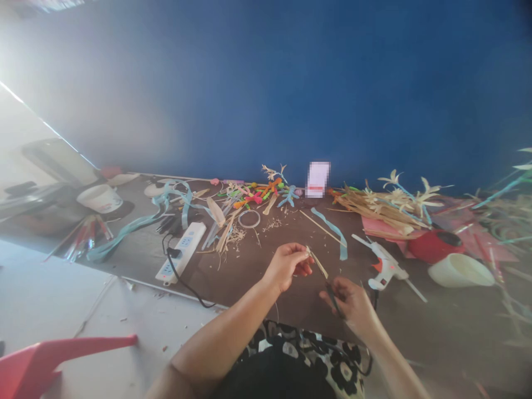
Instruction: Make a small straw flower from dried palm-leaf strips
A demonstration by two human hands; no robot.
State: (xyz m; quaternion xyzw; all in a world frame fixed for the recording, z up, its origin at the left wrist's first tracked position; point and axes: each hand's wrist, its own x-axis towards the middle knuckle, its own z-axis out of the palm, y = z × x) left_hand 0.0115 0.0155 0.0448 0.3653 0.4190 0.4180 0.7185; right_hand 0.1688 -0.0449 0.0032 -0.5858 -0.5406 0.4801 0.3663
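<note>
My left hand (287,267) is closed in a pinch on the upper end of a narrow, pale strip of dried husk (320,265) above the dark table. The strip slants down to the right. In my right hand (349,306) are scissors (332,298) with dark handles, the fingers curled round them. They meet the lower end of the strip; blur hides whether the blades are on it. Past my left hand lie small pale trimmings (272,224), a clear ring (249,219) and a light blue ribbon (332,230).
A white power strip (183,255) with a black cord lies left. On the right are a white glue gun (386,269), a pale cup (461,270) on its side and a heap of dried husks (378,208). Colourful pipe-cleaner pieces (257,194) lie along the blue wall (266,94).
</note>
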